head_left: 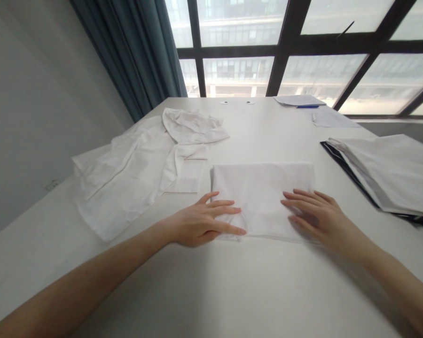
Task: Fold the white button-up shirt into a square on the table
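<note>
A white cloth, folded into a rectangle, lies flat on the white table in front of me. My left hand rests on its left edge, palm down with the fingers spread. On the right part of the cloth lies my right hand, its fingers stretched out and slightly apart. Neither hand grips anything. A small loose fold shows at the cloth's lower left corner, beside my left fingertips.
An unfolded white garment spreads over the table's left side. At the right lie more white fabric and a black striped cloth under it. Papers and a blue pen are at the far edge.
</note>
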Tool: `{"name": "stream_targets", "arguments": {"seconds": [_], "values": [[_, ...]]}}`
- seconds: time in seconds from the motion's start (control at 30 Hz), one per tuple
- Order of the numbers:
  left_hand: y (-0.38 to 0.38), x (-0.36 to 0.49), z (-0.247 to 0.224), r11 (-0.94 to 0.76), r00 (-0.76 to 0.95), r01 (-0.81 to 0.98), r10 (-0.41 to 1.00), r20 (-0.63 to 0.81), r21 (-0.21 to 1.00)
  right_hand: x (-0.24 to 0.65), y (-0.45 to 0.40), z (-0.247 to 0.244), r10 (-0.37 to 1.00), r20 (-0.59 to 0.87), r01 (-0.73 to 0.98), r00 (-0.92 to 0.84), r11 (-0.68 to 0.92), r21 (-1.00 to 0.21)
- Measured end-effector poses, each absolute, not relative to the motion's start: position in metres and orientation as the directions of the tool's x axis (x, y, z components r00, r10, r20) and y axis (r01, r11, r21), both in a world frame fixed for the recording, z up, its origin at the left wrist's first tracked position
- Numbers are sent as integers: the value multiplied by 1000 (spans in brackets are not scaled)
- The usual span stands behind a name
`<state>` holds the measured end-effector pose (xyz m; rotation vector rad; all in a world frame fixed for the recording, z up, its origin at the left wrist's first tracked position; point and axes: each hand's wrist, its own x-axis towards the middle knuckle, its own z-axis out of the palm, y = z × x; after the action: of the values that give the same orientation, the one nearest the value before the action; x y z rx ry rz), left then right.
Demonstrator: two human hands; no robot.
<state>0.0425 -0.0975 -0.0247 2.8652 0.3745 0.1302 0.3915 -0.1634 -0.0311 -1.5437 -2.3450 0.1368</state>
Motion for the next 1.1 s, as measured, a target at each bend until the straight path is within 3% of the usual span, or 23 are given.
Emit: {"name": "stream_targets", "arguments": {"seconds": [0.1, 0.27, 0.47, 0.63, 0.83, 1.1], "values": [[-99, 43, -26, -934, 960, 230, 264, 94, 275, 378, -166, -33, 865, 326, 833, -382, 475, -283], [-97, 41, -32, -905, 923, 313, 362, 134, 289, 363, -172, -32, 765, 259, 693, -590, 644, -324], [-93, 41, -40, -858, 864, 433, 483, 146, 276, 365, -170, -31, 718, 257, 662, -647, 696, -278], [-94, 43, -38, -860, 866, 431, 480, 143, 273, 363, -171, -29, 733, 275, 661, -622, 680, -318], [-92, 42, -37, -847, 858, 423, 489, 160, 323, 367, -170, -19, 761, 188, 662, -621, 638, -394], [-91, 38, -33, -905, 894, 242, 348, 283, 351, 370, -174, -15, 834, 204, 647, -512, 531, -546]]}}
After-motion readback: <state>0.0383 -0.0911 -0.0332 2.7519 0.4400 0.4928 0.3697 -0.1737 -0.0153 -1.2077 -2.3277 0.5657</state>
